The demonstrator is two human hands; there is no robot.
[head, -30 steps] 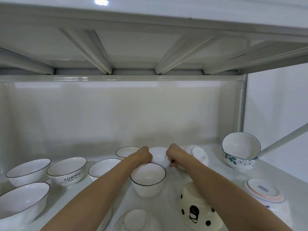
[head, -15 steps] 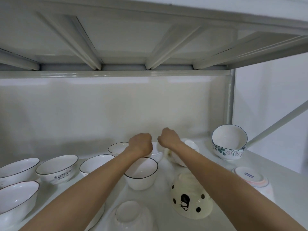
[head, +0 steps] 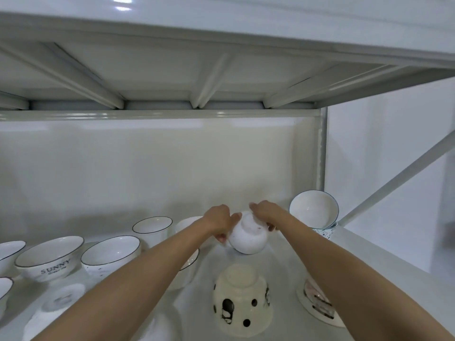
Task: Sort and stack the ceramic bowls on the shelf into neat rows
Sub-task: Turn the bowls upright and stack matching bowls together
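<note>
A small white bowl sits between both hands toward the back of the shelf, tipped so its foot faces the camera and its mouth points away toward the back wall; whether it touches the shelf or is lifted just clear of it cannot be told. The left hand grips its left side with fingers curled round the wall, and the right hand holds its top and right side, fingers bent over the foot rim. Both hands are equally near, one on each flank, so turning it upright looks like a roll of the mouth up and toward the person. Just left of it, partly hidden by the left arm, stands a plain bowl, and a black-rimmed bowl is further left along the back. Toward the shelf's left edge a bowl reading "SUNNY" stands upright beside another rimmed bowl. Near the front edge lies an upturned spotted bowl. At the back right corner, a blue-rimmed bowl leans tilted in a floral one. Near the right edge another upturned bowl carries writing too blurred to read.
</note>
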